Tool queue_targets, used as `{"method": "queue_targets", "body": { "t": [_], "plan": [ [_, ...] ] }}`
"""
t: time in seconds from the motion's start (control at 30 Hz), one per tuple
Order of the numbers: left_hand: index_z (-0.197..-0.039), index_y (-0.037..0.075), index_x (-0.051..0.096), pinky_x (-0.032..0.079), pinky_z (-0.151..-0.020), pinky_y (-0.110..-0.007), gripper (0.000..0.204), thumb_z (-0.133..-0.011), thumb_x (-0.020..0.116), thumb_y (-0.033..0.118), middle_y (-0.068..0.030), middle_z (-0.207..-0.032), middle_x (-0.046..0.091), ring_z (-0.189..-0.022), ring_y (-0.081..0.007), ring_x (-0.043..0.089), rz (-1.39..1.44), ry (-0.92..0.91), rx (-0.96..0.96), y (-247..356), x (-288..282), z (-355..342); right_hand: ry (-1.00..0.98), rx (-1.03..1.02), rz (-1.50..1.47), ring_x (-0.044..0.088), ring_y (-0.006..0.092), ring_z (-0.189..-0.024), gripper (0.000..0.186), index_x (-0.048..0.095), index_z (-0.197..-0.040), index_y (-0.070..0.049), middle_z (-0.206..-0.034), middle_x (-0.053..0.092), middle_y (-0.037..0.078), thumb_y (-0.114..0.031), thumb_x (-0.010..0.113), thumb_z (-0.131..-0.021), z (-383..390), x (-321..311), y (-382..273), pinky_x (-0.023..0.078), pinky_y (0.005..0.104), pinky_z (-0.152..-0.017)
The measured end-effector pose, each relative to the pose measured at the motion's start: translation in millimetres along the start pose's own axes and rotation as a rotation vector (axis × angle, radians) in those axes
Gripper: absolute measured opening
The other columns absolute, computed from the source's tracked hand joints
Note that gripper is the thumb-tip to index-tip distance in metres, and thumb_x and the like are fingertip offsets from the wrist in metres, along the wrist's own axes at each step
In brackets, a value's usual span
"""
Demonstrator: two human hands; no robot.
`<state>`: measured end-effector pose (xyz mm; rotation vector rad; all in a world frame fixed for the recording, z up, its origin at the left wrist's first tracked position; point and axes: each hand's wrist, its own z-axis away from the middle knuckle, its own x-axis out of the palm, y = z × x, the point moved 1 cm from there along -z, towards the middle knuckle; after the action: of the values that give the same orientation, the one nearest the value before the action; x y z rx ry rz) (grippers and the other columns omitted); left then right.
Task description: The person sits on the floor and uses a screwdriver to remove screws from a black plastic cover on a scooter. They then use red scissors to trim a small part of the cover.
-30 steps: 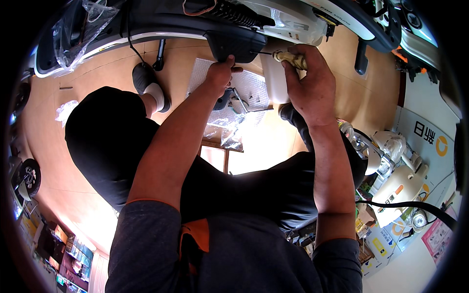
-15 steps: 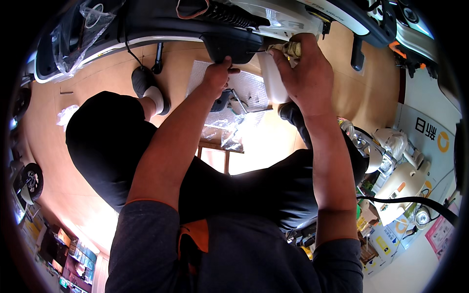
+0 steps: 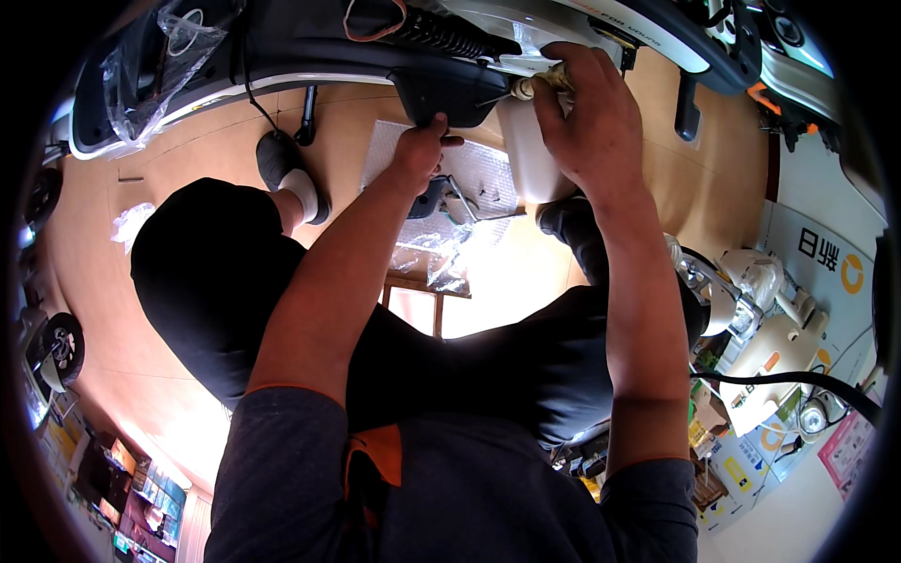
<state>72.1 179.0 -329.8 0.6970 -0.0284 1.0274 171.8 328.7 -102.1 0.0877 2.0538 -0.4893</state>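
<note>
My right hand (image 3: 588, 127) is closed round a yellowish screwdriver handle (image 3: 523, 87); its thin shaft points left at a black plastic panel (image 3: 436, 94) low on a white-and-black scooter body (image 3: 629, 23). My left hand (image 3: 420, 152) has its thumb against the panel's lower edge and its fingers curled, partly hidden. A ribbed black spring part (image 3: 446, 38) sits above the panel. A long white plastic piece (image 3: 526, 159) lies below my right hand. Under my left hand, bubble wrap (image 3: 385, 141) carries small dark parts and loose metal pieces.
Clear plastic film (image 3: 141, 103) hangs off the scooter at upper left. My legs (image 3: 197, 281) are spread on the tan floor (image 3: 113, 300). Cream body panels, cables and flattened cartons (image 3: 770, 366) crowd the right side. Another vehicle's wheel (image 3: 64, 347) is at far left.
My right hand has moved up with the screwdriver, its fingers now further over the handle. My left hand and the panel appear slightly lower in the picture.
</note>
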Motion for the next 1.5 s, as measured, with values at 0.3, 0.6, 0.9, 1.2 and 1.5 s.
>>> {"method": "queue_targets", "body": {
  "t": [0.3, 0.6, 0.9, 1.2, 1.5],
  "plan": [
    [-0.108, 0.007, 0.062, 0.026, -0.043, -0.024, 0.041, -0.106, 0.058, 0.048, -0.0061, -0.096, 0.078, -0.049, -0.0063, 0.029, -0.019, 0.004, -0.011, 1.5, 0.1, 0.8, -0.028, -0.033, -0.006, 0.070, 0.0352, -0.089, 0.025, 0.064, -0.106, -0.010, -0.096, 0.069, 0.013, -0.021, 0.077, -0.088, -11.7, -2.8, -9.1, 0.056, 0.0447, -0.072],
    [-0.110, 0.007, 0.062, 0.026, -0.044, -0.025, 0.042, -0.106, 0.059, 0.048, -0.0057, -0.096, 0.078, -0.049, -0.0066, 0.029, -0.029, 0.012, -0.010, 1.7, 2.2, 2.7, -0.014, -0.037, -0.015, 0.070, 0.0362, -0.083, 0.030, 0.064, -0.109, -0.010, -0.095, 0.069, 0.013, -0.026, 0.078, -0.089, -9.7, 2.2, -8.3, 0.056, 0.0454, -0.069],
    [-0.108, 0.007, 0.062, 0.026, -0.043, -0.025, 0.041, -0.106, 0.058, 0.048, -0.0060, -0.094, 0.078, -0.048, -0.0068, 0.029, -0.019, 0.012, -0.015, 1.7, 1.7, 2.0, 0.000, 0.034, -0.037, 0.070, 0.0351, -0.084, 0.028, 0.065, -0.115, -0.013, -0.094, 0.071, 0.013, -0.025, 0.075, -0.091, -7.2, 5.3, -4.4, 0.055, 0.0451, -0.069],
    [-0.108, 0.006, 0.062, 0.026, -0.042, -0.025, 0.042, -0.106, 0.058, 0.048, -0.0068, -0.094, 0.078, -0.047, -0.0067, 0.029, -0.011, 0.010, -0.009, 1.7, 0.8, 2.8, -0.028, 0.012, -0.022, 0.066, 0.0377, -0.092, 0.041, 0.066, -0.124, -0.012, -0.101, 0.066, 0.014, -0.021, 0.080, -0.086, -9.0, -1.2, -6.6, 0.054, 0.0475, -0.079],
    [-0.111, 0.004, 0.060, 0.026, -0.042, -0.025, 0.045, -0.107, 0.057, 0.049, -0.0083, -0.098, 0.078, -0.046, -0.0070, 0.028, -0.016, 0.000, -0.011, 4.2, 2.2, 3.2, -0.069, -0.016, -0.095, 0.064, 0.0337, -0.095, 0.044, 0.066, -0.134, -0.015, -0.099, 0.065, 0.011, -0.015, 0.075, -0.090, -7.1, 0.8, -6.6, 0.053, 0.0447, -0.080]
  ]
}}
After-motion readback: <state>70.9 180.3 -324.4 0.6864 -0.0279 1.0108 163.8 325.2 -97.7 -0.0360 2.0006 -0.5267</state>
